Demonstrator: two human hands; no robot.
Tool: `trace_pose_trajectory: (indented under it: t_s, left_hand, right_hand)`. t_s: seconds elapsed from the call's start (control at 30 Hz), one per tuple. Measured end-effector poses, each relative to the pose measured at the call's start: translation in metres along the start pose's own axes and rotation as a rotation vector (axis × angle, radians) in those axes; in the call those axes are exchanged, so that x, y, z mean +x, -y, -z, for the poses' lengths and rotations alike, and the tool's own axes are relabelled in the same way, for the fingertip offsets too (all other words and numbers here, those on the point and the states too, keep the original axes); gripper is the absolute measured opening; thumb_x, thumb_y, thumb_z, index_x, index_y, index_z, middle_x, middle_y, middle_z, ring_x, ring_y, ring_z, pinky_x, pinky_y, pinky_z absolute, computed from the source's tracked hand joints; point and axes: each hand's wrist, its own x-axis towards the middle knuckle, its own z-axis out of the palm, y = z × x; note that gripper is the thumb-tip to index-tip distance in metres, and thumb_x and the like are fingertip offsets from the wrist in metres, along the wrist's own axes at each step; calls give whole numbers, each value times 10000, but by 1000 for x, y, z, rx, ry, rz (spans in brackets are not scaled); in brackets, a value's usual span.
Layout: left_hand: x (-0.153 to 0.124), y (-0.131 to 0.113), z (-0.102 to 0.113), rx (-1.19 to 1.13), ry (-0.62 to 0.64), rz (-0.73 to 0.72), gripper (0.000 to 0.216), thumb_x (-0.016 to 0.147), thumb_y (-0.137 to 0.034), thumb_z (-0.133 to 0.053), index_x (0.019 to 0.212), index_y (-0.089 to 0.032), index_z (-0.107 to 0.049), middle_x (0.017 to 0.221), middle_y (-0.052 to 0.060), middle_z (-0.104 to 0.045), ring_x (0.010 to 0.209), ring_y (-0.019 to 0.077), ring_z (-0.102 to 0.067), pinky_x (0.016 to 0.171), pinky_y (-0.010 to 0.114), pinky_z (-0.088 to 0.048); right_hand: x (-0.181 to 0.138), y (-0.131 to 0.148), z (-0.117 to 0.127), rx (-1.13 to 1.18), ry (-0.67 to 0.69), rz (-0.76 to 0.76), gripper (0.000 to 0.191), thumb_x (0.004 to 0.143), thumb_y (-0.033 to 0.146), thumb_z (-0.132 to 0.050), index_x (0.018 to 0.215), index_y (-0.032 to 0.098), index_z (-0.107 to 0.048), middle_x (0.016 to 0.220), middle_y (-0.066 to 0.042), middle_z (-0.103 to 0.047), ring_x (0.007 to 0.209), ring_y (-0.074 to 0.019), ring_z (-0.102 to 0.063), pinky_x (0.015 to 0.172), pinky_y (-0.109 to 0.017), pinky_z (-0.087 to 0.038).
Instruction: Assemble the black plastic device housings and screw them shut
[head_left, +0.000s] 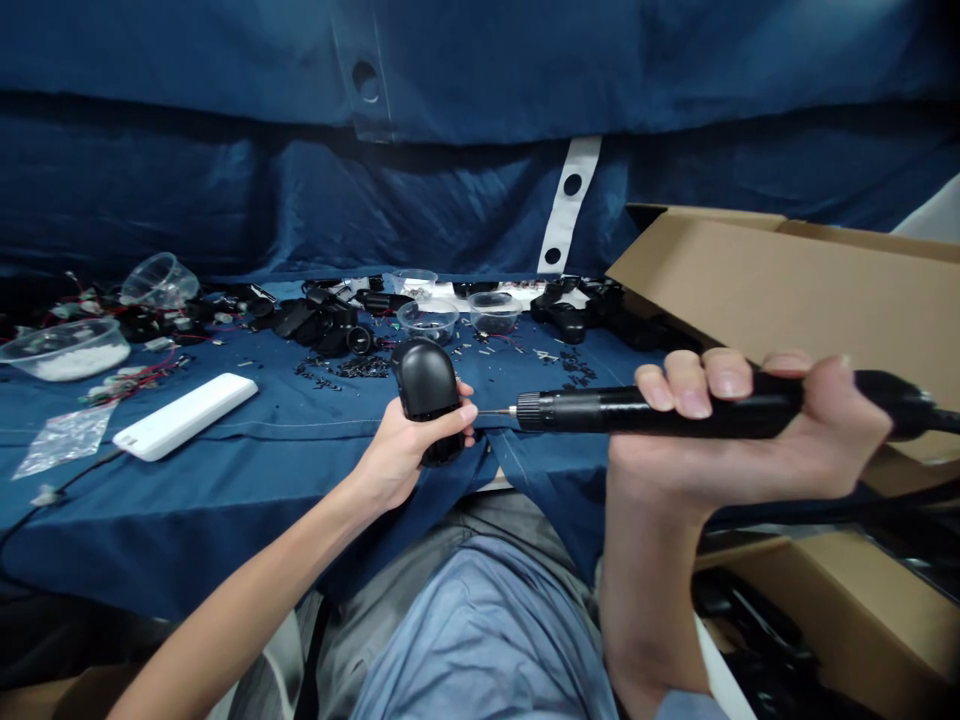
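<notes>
Left hand [416,435]: fingers round casing [427,375]. Right hand [739,460]: fingers round driver [574,410], bit [495,411] by left thumb [446,424], contact hidden. Screw work seemingly underway, completion unclear; loose parts [330,322] beyond.

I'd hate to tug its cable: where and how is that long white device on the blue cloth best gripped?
Probably across the middle of the white device, coming from above and pinching its two long sides. It lies flat, long and slim, with its top uncovered. A dark cable meets its near-left end, so that end is better avoided.
</notes>
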Motion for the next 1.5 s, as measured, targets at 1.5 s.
trace_pose_trajectory:
  t_s: [1.5]
  left_hand:
    - [-11, 5, -16, -61, 9, 127, 734, 574, -13, -740, 1243, -240, -544, 1007, -26, -553, 854, 116, -533, 714, 231, -438]
  right_hand:
    - [-9, 3, -8, 47, 61, -36, 194, 713, 385, -697, 676, 218, -604, 508, 65, -521, 391, -70, -395, 388, -231, -312]
